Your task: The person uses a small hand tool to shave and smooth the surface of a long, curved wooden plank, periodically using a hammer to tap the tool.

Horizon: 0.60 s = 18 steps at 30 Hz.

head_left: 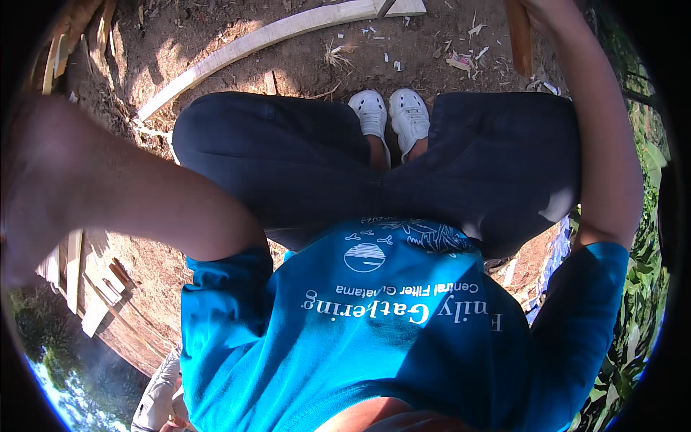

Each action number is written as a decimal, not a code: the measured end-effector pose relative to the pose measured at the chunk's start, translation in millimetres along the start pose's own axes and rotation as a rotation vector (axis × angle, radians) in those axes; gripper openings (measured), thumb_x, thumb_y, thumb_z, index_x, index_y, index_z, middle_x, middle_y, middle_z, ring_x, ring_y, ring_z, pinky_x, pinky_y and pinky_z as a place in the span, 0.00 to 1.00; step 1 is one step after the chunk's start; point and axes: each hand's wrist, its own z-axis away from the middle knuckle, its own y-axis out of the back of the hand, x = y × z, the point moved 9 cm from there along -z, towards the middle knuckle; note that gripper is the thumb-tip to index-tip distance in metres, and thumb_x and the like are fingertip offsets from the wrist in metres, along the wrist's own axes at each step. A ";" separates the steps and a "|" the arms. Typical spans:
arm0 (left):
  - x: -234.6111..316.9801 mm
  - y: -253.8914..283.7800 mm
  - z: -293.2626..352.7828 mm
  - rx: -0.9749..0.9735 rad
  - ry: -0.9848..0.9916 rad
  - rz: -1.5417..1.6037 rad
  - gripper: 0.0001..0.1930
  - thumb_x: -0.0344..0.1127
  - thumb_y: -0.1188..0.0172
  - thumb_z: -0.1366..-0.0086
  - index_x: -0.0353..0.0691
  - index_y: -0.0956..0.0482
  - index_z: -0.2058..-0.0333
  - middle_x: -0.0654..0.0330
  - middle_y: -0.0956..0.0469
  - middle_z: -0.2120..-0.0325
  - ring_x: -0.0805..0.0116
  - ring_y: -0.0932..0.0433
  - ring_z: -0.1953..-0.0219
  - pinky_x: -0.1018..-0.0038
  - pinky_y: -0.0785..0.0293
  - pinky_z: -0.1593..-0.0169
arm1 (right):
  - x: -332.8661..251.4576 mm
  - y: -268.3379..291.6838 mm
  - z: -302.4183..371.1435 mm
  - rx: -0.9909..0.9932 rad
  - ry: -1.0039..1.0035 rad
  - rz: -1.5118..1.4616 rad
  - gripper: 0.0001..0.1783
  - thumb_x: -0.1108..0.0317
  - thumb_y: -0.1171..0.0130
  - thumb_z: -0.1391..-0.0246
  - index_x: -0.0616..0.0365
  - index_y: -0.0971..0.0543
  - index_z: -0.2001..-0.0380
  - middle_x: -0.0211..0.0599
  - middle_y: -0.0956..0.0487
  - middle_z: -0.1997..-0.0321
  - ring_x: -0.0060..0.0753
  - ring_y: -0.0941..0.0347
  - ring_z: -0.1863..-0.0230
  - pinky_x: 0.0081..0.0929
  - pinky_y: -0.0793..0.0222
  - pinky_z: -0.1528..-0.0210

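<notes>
My right hand [545, 10] is at the top right, partly cut off by the picture's edge. Its fingers close around a flat, reddish-brown piece of wood [520, 39] that hangs down over the soil. At the far left, my bent left arm leads to my left hand [25, 241], smeared by motion at the dark rim, so its fingers cannot be made out. Ahead of my knees lies a long pale wooden strip [259, 45], which looks curved in this view. The end of a dark rod [386, 7] crosses it near its right end.
I sit with knees apart, white shoes [410, 115] together on bare soil. Pale wood pieces [75, 270] lie at my left, more boards [57, 54] at the upper left. Wood chips [461, 61] dot the ground ahead. Green leaves [644, 288] border the right side.
</notes>
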 end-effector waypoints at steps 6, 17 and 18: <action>-230.3 -210.8 165.9 -0.391 0.716 0.096 0.32 0.36 0.30 0.34 0.32 0.41 0.42 0.48 0.24 0.52 0.61 0.23 0.48 0.64 0.23 0.45 | 20.8 -29.0 -16.9 -0.219 -0.027 -0.178 0.26 0.72 0.32 0.48 0.66 0.27 0.46 0.40 0.17 0.54 0.26 0.19 0.57 0.25 0.23 0.54; -253.5 -315.2 217.2 -0.734 0.514 -0.330 0.20 0.53 0.37 0.33 0.48 0.21 0.48 0.55 0.17 0.63 0.54 0.15 0.60 0.57 0.19 0.60 | 161.3 31.3 15.1 -0.149 -0.167 0.008 0.18 0.59 0.37 0.34 0.58 0.26 0.48 0.40 0.19 0.44 0.11 0.28 0.73 0.12 0.33 0.75; -259.5 -319.2 224.0 -0.772 0.543 -0.347 0.21 0.53 0.37 0.33 0.48 0.21 0.48 0.56 0.17 0.63 0.52 0.15 0.59 0.56 0.19 0.60 | 176.0 36.6 20.6 -0.093 -0.237 -0.030 0.17 0.61 0.37 0.34 0.58 0.26 0.49 0.43 0.20 0.41 0.12 0.28 0.73 0.12 0.34 0.76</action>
